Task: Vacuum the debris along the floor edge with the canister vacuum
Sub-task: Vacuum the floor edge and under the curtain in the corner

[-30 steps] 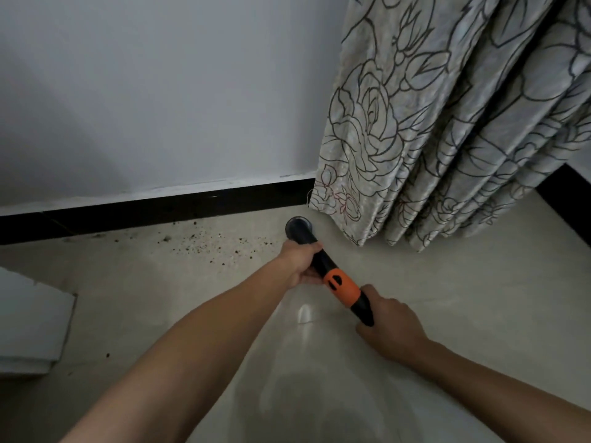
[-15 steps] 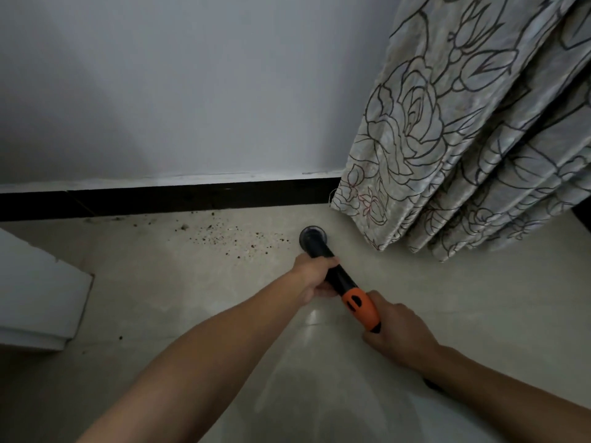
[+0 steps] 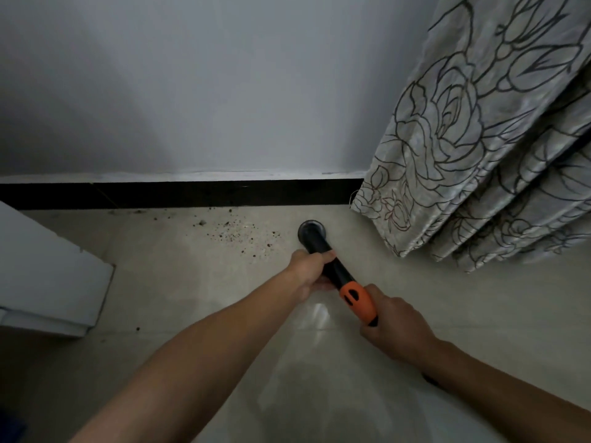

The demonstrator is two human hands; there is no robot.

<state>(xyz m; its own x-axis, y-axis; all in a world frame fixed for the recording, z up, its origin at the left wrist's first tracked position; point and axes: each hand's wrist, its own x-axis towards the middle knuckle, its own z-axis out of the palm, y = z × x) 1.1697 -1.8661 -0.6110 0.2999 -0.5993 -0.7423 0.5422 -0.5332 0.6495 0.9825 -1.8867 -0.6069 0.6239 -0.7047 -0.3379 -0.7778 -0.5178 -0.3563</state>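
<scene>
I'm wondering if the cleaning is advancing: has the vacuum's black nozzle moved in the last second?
Yes. The nozzle has drawn left, away from the curtain hem and nearer the debris by the baseboard.

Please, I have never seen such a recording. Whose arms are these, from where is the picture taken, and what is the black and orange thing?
There is no machine here: a camera worn on a person's head looks forward and down, so the two arms are that person's own. The left hand grips the black vacuum tube near its round mouth, which points down at the pale floor. The right hand holds the tube further back, just behind its orange part. Dark debris lies scattered on the floor left of the mouth, near the black skirting. A flowered curtain hangs at the right; a white object sits at the left.
</scene>
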